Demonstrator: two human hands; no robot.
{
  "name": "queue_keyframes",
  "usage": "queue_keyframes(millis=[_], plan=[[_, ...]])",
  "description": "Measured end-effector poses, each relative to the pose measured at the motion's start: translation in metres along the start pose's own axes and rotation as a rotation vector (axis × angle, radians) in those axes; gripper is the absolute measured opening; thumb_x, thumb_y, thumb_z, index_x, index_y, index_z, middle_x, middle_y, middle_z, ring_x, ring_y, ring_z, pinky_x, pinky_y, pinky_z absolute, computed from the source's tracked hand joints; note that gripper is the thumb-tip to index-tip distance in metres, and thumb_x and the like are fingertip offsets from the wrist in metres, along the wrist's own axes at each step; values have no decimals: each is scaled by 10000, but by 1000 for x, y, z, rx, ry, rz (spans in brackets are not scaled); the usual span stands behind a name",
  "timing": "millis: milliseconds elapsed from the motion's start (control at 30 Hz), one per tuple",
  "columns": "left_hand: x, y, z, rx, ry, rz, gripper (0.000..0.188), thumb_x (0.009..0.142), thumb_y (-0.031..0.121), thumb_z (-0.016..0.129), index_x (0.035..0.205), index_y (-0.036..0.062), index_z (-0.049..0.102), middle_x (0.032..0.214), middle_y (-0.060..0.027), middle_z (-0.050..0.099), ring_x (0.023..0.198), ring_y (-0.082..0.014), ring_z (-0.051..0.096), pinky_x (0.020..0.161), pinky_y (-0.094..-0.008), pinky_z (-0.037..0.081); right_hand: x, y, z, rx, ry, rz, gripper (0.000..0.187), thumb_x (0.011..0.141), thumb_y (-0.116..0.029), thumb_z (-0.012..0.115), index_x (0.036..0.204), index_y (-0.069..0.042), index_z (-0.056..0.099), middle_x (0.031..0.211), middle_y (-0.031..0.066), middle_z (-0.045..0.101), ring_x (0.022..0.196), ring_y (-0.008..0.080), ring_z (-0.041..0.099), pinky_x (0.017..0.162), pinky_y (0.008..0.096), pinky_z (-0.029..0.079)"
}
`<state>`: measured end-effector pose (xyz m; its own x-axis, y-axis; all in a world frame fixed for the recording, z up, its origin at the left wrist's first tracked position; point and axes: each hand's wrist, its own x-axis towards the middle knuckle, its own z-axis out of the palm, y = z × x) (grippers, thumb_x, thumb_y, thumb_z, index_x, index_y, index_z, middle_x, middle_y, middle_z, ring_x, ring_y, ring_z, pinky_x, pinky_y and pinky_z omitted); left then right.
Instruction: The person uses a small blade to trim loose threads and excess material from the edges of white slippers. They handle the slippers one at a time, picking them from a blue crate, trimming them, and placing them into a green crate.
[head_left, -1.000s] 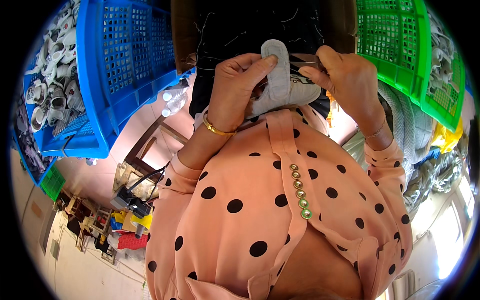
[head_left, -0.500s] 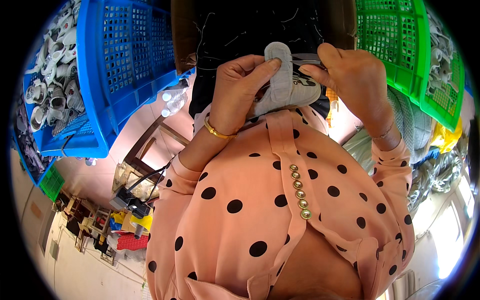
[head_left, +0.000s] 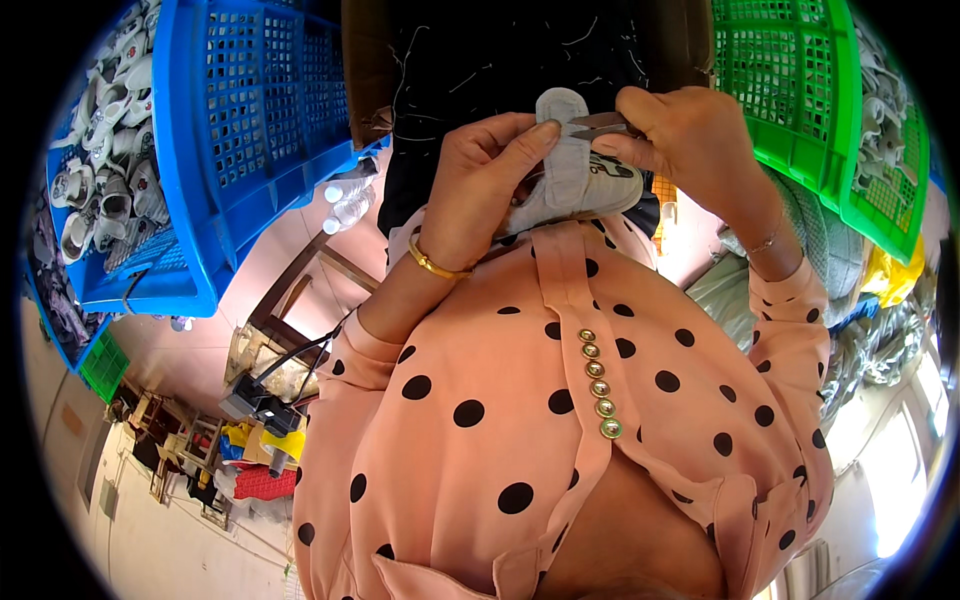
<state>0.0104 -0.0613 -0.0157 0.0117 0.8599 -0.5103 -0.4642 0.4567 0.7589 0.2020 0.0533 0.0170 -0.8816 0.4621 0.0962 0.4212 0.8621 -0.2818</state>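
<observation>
A small pale grey shoe upper (head_left: 570, 186) with a dark printed mark lies close against my body. My left hand (head_left: 485, 165) is closed on it, its thumb pressing the rounded strap or tongue part that stands up. In my closed right hand (head_left: 700, 138) is a pair of thread snips (head_left: 603, 124). The snips' two blades are apart, their tips pointing left at the edge of that upright part. Whether a thread lies between the blades is too small to tell.
To the left stands a blue crate (head_left: 260, 110) with several grey shoe uppers (head_left: 110, 190) beside it in another blue container. A green crate (head_left: 790, 95) at the right also has uppers behind it. Clear plastic bottles (head_left: 350, 205) are on the floor. Loose threads lie on dark cloth (head_left: 500, 50).
My right hand has moved a little left and down, bringing the snips to the upright part. The blades look wider apart. My left hand and the shoe upper have shifted slightly.
</observation>
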Motion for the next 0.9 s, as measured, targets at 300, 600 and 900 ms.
queue_keyframes(millis=[300,600,900], plan=[[1,2,3,17,51,-26,229,887,235,670,957,21,710,664,29,595,519,-3,443,463,-158,333,-4,-5,-10,-114,19,26,469,861,-507,580,665,-102,446,479,53,443,430,235,495,419,320,386],[-2,4,5,62,39,0,220,882,225,678,946,18,716,650,27,590,513,-3,439,457,-163,332,-4,-12,-20,-312,-51,-15,432,860,-488,578,668,-119,462,490,20,467,460,186,537,460,286,407],[-3,0,5,25,44,-4,182,862,180,697,924,11,727,646,29,601,501,-3,440,446,-171,320,-3,-15,-24,-257,-119,-1,430,877,-459,572,653,-104,480,484,57,490,427,233,529,400,314,381]])
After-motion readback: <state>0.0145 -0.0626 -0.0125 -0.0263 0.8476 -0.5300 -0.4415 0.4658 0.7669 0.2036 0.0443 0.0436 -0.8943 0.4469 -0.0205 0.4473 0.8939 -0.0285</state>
